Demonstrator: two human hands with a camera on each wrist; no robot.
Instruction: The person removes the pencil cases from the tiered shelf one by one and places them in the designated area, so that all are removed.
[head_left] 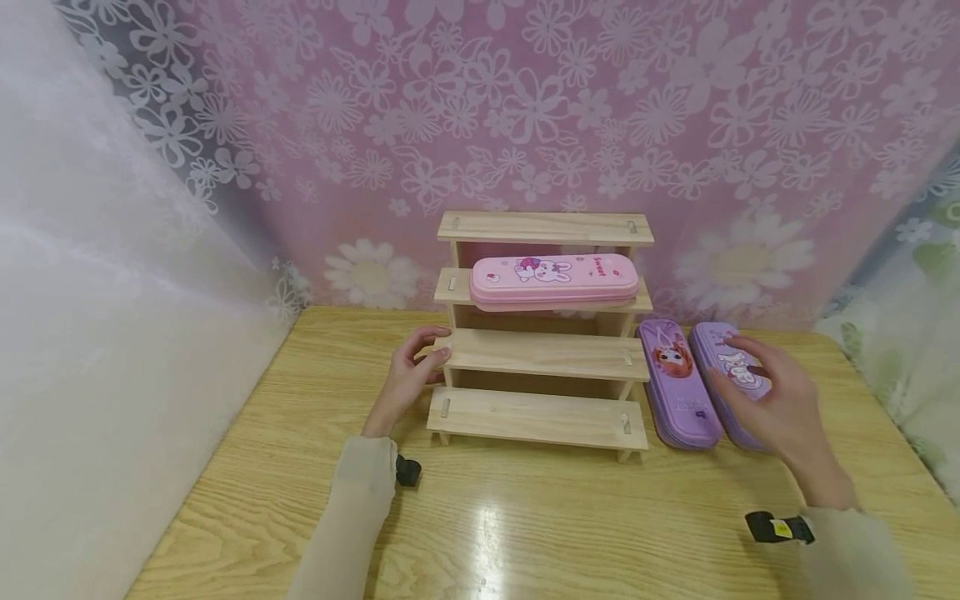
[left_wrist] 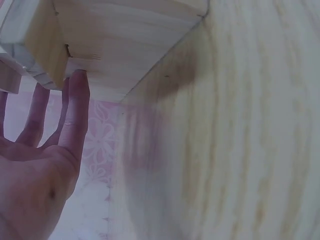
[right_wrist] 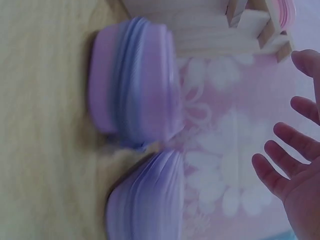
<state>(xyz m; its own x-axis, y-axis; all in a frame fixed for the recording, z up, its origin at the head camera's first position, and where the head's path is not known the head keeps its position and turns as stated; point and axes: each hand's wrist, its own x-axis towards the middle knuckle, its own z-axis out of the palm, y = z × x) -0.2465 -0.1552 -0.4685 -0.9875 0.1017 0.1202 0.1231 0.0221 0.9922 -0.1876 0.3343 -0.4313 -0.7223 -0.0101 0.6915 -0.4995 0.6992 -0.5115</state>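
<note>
A stepped wooden display rack (head_left: 540,354) stands on the table. At its left end my left hand (head_left: 408,375) holds the edge of a middle board, thumb on the near side. In the left wrist view, the fingertips (left_wrist: 78,82) reach the rack's side. A pink pencil case (head_left: 555,280) with a bunny print lies across an upper step. Right of the rack are a purple pencil case (head_left: 678,383) with a doll print and a lavender pencil case (head_left: 731,371). Above the lavender one is my right hand (head_left: 780,404), fingers spread, apart from it in the right wrist view.
The wood-grain table (head_left: 315,517) reaches toward me in front of the rack. A pink flowered curtain (head_left: 525,108) hangs close behind, and a pale sheet (head_left: 112,292) borders the left side.
</note>
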